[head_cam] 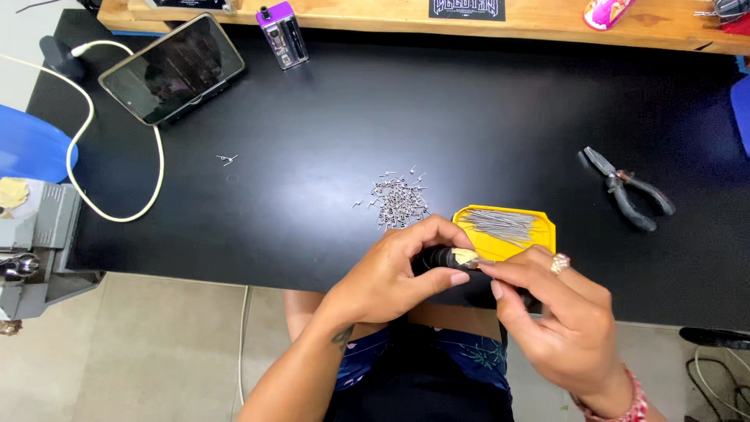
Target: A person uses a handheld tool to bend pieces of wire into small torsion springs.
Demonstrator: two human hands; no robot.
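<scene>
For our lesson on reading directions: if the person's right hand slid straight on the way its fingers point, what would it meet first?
The right hand points up-left, so it would most likely meet the dark tool gripped in the left hand first; its fingers already touch the tip.

We see a black table point(328, 133), a yellow tray point(539, 234) of silvery pins point(504, 223) at centre right, a purple box point(283, 33) at top, a cream cable point(86, 125) at left, and blue patterned shorts point(476, 355) below.
</scene>
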